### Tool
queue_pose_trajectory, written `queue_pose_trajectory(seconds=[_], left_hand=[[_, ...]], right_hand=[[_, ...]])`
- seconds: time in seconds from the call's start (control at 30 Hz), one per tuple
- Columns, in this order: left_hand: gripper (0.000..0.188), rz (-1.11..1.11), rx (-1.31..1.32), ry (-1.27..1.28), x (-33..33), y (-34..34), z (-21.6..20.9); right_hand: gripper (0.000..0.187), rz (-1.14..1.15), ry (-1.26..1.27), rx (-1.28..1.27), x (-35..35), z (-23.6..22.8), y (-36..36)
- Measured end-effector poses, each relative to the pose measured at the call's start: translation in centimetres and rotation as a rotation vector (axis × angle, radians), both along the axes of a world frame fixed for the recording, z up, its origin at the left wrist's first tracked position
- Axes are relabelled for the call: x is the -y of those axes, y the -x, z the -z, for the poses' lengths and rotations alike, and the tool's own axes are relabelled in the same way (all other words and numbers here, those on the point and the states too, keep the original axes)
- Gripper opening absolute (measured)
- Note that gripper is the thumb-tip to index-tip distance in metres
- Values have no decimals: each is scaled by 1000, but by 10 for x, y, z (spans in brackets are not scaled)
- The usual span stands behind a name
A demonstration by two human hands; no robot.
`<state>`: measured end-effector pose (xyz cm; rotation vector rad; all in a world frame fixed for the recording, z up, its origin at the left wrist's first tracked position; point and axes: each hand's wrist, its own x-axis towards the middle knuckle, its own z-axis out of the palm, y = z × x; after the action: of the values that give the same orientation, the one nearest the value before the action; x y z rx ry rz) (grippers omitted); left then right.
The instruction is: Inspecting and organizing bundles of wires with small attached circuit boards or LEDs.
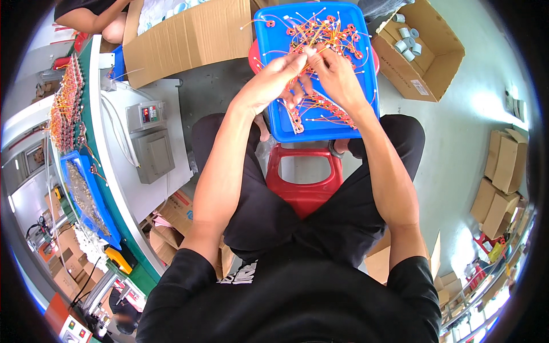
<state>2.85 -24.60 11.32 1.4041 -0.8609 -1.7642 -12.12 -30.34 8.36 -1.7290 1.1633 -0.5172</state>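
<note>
A blue plastic tray [269, 86] rests on a red stool in front of my knees. It holds a tangle of small red ring-shaped coils with orange and white leads [326, 34]. My left hand [274, 77] and my right hand [334, 71] meet over the tray's middle. Their fingertips pinch one small coil with its wires between them. More coils [320, 108] lie below my hands near the tray's front edge.
A red stool [303, 183] stands between my legs. At the left a green-edged workbench [114, 188] carries a grey control box [150, 137] and another blue tray. Open cardboard boxes [426, 57] stand beyond the tray; another person's arm [97, 17] is at top left.
</note>
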Motion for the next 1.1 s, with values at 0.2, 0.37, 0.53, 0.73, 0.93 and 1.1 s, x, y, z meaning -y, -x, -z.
queue_pose_trajectory(seconds=[0.2,0.37,0.53,0.73,0.93,1.1], left_hand=[[32,43,279,153,-2,-2,29],[25,-43,317,263,1,1,41],[25,-9,172,130,-2,-4,32],[27,-12,544,337,8,-3,42],[31,-51,598,355,9,-3,37],[26,-23,97,130,15,-3,45]], right_hand=[[33,7,218,23,-2,13,0],[33,19,-1,178,2,12,-5],[37,-90,156,-67,9,2,-1],[33,43,329,-78,1,9,-10],[35,102,442,-30,0,11,-16],[33,147,16,265,9,30,-10]])
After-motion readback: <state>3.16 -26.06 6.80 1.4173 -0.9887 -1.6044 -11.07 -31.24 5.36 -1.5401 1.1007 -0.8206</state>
